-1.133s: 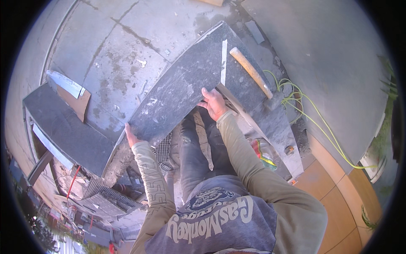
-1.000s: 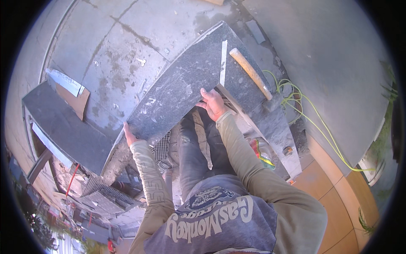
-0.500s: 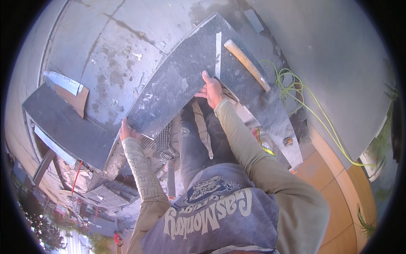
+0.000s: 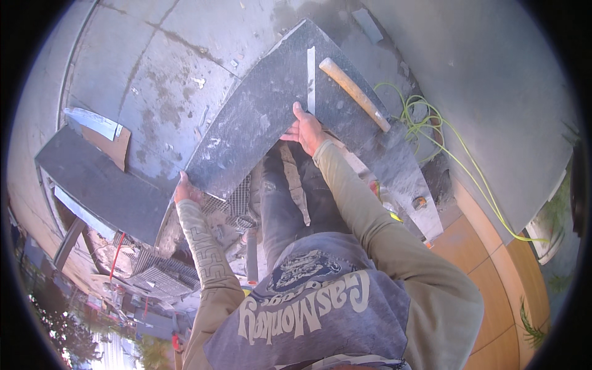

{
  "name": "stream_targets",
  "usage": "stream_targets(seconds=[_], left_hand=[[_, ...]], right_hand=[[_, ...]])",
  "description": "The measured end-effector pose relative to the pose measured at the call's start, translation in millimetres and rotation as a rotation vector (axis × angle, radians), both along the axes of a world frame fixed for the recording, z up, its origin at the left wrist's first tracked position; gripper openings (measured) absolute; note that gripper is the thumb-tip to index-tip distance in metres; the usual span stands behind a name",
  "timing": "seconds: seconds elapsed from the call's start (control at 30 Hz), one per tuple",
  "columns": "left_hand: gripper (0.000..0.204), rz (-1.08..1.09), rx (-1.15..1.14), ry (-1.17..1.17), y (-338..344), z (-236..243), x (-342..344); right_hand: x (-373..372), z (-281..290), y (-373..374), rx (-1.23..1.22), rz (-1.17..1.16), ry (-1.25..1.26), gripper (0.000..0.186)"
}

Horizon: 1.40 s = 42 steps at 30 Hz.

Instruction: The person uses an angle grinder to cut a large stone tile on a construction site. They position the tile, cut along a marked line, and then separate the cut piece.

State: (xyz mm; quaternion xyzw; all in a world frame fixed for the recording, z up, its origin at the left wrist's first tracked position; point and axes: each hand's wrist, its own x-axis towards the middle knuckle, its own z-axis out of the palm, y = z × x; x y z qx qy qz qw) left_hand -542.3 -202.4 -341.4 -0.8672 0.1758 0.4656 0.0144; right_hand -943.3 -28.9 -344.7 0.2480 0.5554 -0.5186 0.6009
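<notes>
Left hand (image 4: 183, 190) and right hand (image 4: 304, 131) have fingers clamped on the dark stone slab (image 4: 259, 117) edges.

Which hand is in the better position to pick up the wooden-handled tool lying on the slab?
Probably the right hand: it grips the dark slab's edge just below the wooden-handled tool. The left hand holds the far lower corner.

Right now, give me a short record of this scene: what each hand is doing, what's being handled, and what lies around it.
left hand: grips the lower left corner of the dark stone slab
right hand: grips the slab's near edge, further right
slab: large, dark grey, dusty
on the ledge: wooden-handled hammer, metal ruler
right of it: yellow-green cord, coiled
left: second dark slab
below: metal grating
</notes>
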Motion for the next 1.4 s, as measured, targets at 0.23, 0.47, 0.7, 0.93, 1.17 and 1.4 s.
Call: stream_targets(seconds=[0.23,0.47,0.7,0.93,1.17,1.4], left_hand=[[0.062,0.0,-0.007,-0.004,1.2,-10.1,18.8],[0.053,0.023,-0.082,0.013,-1.9,-4.3,-3.9],[0.06,0.037,-0.027,0.001,-0.7,-12.4,12.9],[0.061,-0.006,-0.072,-0.03,3.1,-9.8,-0.3],[0.057,-0.082,-0.06,-0.052,-0.6,-15.4,4.0],[0.058,-0.04,-0.112,-0.036,4.4,-11.7,0.0]], right_hand=[[-62.4,93.8,-15.5,0.073,0.757,0.638,0.034],[-199.7,19.2,-117.6,0.116,0.786,1.45,0.051],[-220.6,-4.8,-139.2,0.154,1.168,1.219,0.056],[-222.7,0.7,-137.9,0.228,1.215,1.18,0.056],[-243.8,-12.9,-157.0,0.029,1.236,1.17,0.06],[-179.0,-0.3,-233.2,0.354,1.489,1.351,0.056]])
